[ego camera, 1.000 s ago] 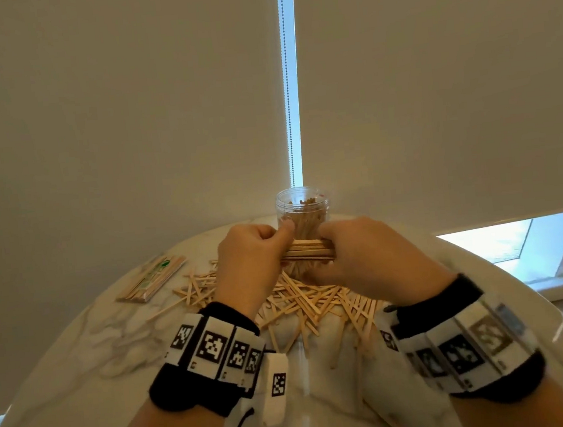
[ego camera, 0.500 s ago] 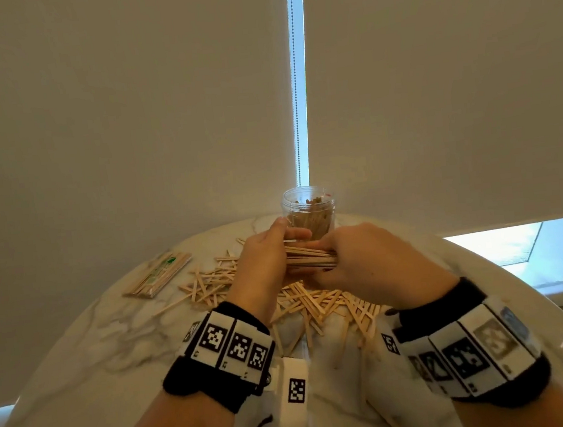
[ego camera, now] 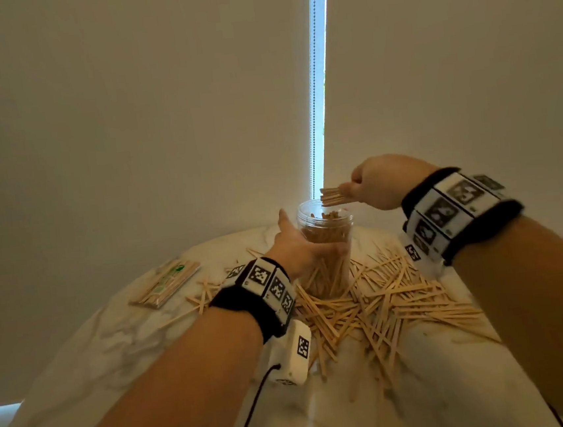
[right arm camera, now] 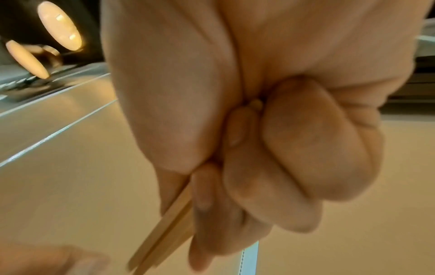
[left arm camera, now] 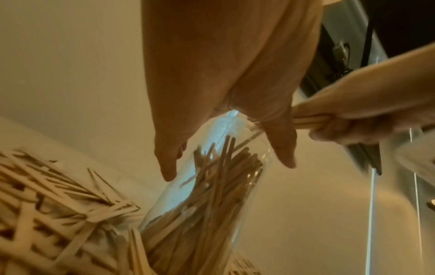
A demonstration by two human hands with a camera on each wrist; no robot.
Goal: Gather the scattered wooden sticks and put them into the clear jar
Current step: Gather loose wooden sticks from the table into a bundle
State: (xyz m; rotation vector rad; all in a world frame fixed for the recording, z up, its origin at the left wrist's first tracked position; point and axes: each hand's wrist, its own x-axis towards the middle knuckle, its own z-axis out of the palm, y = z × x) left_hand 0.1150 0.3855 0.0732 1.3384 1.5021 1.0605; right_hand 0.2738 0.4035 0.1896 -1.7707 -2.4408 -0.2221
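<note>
A clear jar (ego camera: 327,229), partly filled with upright wooden sticks, stands at the far middle of the marble table (ego camera: 97,351). My left hand (ego camera: 305,242) grips the jar's side, thumb up by the rim. In the left wrist view the jar (left arm camera: 207,201) sits between thumb and fingers. My right hand (ego camera: 357,189) holds a bundle of sticks (ego camera: 331,196) level, just above the jar's mouth and to its right. The right wrist view shows fingers curled tight round that bundle (right arm camera: 162,240). Many loose sticks (ego camera: 385,303) lie scattered around and in front of the jar.
A flat packet of sticks (ego camera: 164,283) lies at the table's far left. White roller blinds (ego camera: 161,121) hang right behind the table, with a bead chain (ego camera: 313,107) in the gap above the jar. A cable (ego camera: 254,408) trails from my left wristband.
Both hands held the bundle low in front of the jar. My left hand has let go and taken the jar; my right hand has lifted the bundle above the jar's mouth.
</note>
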